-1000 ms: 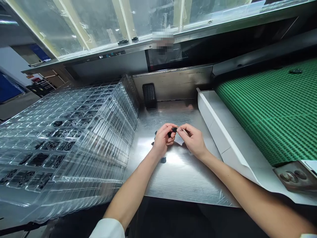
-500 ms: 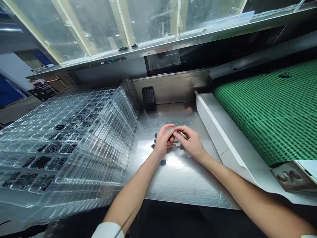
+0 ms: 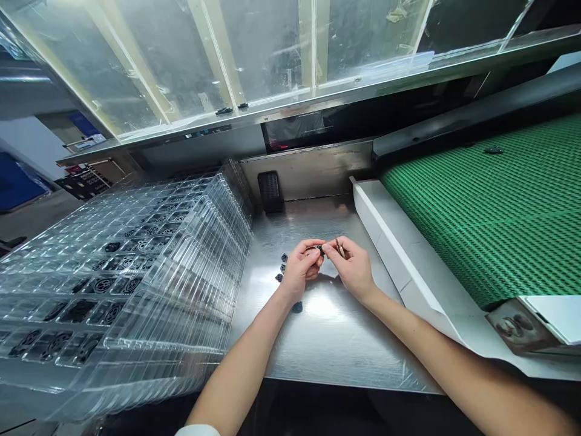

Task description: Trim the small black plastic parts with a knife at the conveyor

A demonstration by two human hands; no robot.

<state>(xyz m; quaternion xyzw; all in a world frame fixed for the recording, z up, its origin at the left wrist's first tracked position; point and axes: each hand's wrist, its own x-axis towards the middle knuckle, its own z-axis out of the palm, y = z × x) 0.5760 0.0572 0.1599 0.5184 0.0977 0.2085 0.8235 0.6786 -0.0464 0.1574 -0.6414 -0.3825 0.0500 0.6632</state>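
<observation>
A small black plastic part (image 3: pixel 320 249) sits pinched in the closed fingertips of the left hand (image 3: pixel 300 269), raised off the steel worktop (image 3: pixel 327 351), seemingly to present it to the slim tool (image 3: pixel 339 247) gripped in the right hand (image 3: pixel 353 269); more black parts (image 3: pixel 282 266) lie within easy reach.

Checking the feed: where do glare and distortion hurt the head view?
Head view: glare blooms on the steel bench below the left hand and right hand; reflections on the clear trays veil the dark parts inside; wide-angle distortion bows the edges.
</observation>
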